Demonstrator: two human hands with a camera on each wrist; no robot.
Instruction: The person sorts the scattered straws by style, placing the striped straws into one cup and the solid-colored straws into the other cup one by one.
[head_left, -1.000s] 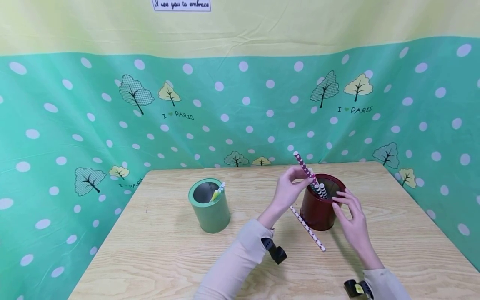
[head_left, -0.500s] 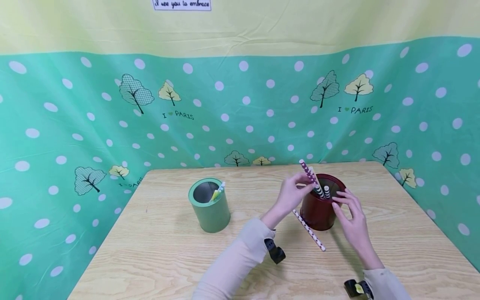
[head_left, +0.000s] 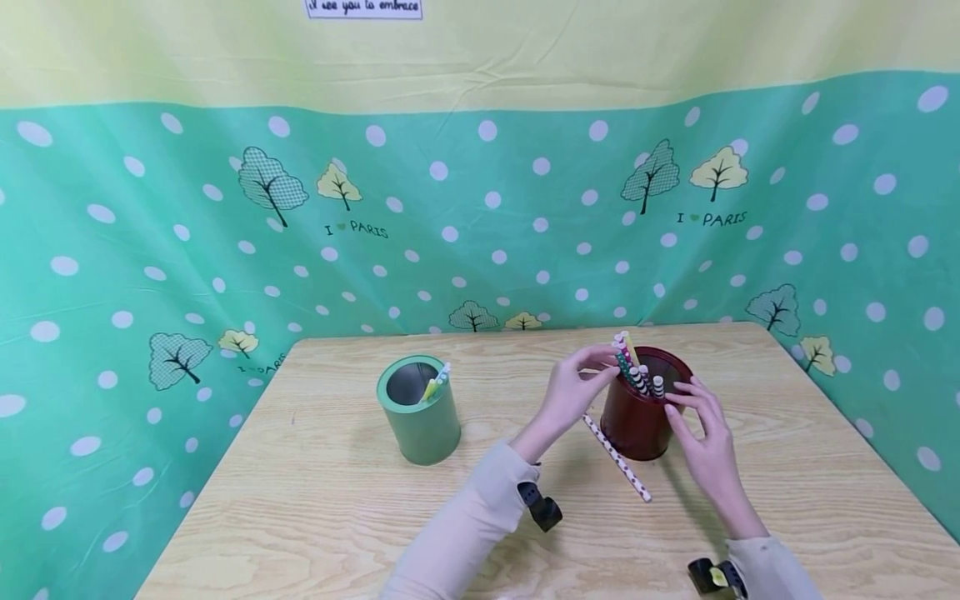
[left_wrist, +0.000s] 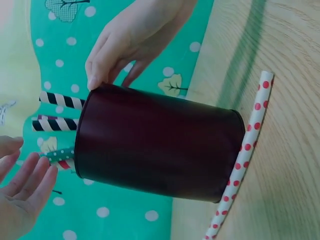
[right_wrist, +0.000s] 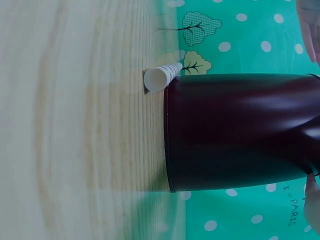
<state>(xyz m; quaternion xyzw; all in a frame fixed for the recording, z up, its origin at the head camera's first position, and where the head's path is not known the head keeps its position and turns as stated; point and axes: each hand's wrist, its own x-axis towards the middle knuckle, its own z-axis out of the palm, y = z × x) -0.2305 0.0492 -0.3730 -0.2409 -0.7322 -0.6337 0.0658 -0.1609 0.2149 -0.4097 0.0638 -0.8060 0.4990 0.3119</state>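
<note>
A dark red cup [head_left: 636, 429] stands upright at the right of the table, holding several patterned paper straws [head_left: 637, 379] that lean to its left side. My left hand [head_left: 573, 392] is at the left of the rim. Its fingers are extended, fingertips right beside a green dotted straw [left_wrist: 61, 155] in the left wrist view. My right hand [head_left: 705, 437] grips the cup's right rim between thumb and fingers. On the table in front of the cup lies a white paper straw with red dots [head_left: 618, 460], its hollow end [right_wrist: 156, 80] showing in the right wrist view.
A green cup [head_left: 422, 429] stands further left on the wooden table [head_left: 300, 500], with a few light straws [head_left: 437, 383] leaning in it. A polka-dot curtain [head_left: 465, 242] hangs behind the table and along both sides.
The purple straw that my left hand held upright has gone down into the dark red cup, and the left fingers have loosened from it. The right hand has stayed at the rim.
</note>
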